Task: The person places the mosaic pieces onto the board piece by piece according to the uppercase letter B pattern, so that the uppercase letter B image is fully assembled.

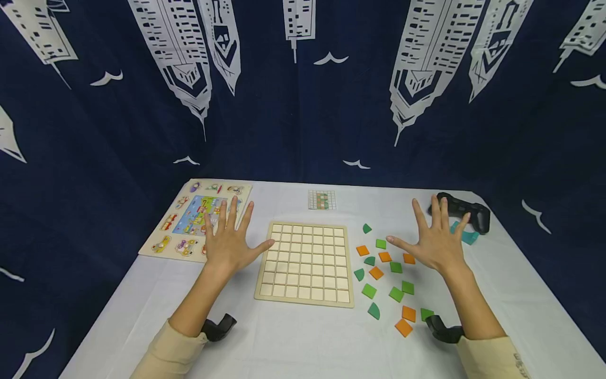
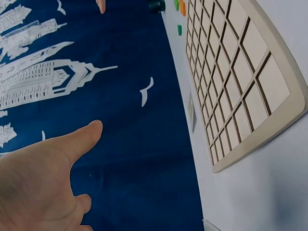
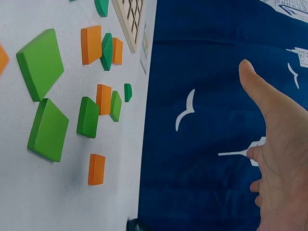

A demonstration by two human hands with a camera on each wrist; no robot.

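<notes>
Fingers spread, my left hand point(image 1: 228, 245) is held up between the picture puzzle board point(image 1: 158, 223) and the wooden grid board point(image 1: 304, 302), holding nothing. In the head view its thumb tip overlaps the grid board's left edge. My right hand point(image 1: 437, 245) is likewise raised with fingers apart and nothing in it, over the right side of the table. Around and below it lie loose flat pieces: orange squares point(image 1: 404, 328), green squares point(image 1: 396, 294) and dark green rounded pieces point(image 1: 374, 311). The wooden grid board also shows in the left wrist view, its square cells bare.
A small pattern card point(image 1: 322, 200) lies behind the grid board. At the back right are a black game controller point(image 1: 479, 216) and a teal object point(image 1: 470, 237), partly behind the right hand. A dark blue curtain point(image 1: 298, 126) with white buildings hangs beyond the white table point(image 1: 284, 337).
</notes>
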